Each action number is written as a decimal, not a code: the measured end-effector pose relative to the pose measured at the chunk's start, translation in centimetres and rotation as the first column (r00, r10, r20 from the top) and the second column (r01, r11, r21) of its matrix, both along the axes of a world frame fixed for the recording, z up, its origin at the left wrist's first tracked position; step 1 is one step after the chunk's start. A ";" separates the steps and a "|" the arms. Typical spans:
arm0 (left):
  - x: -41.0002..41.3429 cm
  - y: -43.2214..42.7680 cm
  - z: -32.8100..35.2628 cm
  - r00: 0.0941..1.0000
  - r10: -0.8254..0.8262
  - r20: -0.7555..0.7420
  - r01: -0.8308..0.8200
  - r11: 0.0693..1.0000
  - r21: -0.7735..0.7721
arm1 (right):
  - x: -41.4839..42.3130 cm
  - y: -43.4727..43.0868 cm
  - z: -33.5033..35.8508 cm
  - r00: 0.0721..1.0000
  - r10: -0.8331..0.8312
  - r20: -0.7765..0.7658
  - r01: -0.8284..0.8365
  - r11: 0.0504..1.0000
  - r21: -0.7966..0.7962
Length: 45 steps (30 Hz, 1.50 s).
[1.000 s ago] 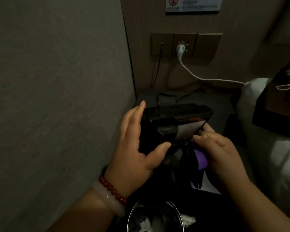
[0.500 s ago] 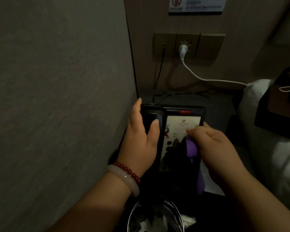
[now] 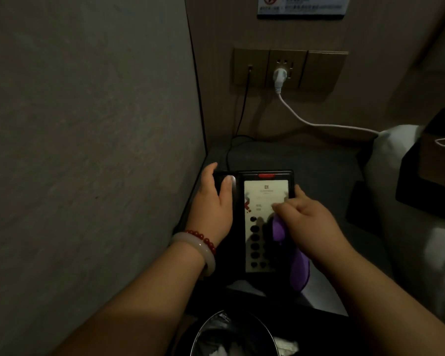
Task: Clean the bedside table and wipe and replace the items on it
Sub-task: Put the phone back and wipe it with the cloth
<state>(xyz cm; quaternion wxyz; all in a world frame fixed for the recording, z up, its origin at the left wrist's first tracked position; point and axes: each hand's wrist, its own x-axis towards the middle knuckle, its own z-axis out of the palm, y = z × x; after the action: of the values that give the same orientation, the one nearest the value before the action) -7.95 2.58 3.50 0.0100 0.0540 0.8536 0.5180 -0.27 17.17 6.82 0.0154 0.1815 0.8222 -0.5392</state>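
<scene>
One telephone (image 3: 265, 187) hard by the wall panel (image 3: 88, 150)
Left hand (image 3: 213, 204) grips its handset side; right hand (image 3: 312, 222) pinches one purple cloth (image 3: 298, 269) on its face; bare bedside table (image 3: 321, 170) behind and right

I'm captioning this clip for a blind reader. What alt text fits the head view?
The left hand grips a black phone on the bedside table while the right hand holds a purple cloth against its white keypad panel. A white plug sits in the wall socket behind.
</scene>
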 end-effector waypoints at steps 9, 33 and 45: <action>-4.0 1.0 -1.9 0.976 0.043 0.213 -0.035 0.999 -0.041 | -3.3 0.2 -2.5 0.999 -0.038 0.012 0.039 0.999 -0.030; -4.8 0.4 -3.2 0.965 -0.038 0.261 0.087 0.980 -0.178 | -4.7 1.4 -4.3 0.989 -0.110 0.099 0.108 0.994 0.024; 5.3 -3.7 -7.7 0.981 -0.191 -0.044 0.170 0.940 -0.297 | 2.3 2.1 -2.8 0.894 -0.423 -0.147 0.325 0.840 -0.435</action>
<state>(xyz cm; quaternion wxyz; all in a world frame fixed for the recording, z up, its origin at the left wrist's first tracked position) -2.63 -1.15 -4.19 0.0344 0.1487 0.9120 0.3808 2.04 19.25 4.07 -0.1525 0.2667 0.6387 -0.7055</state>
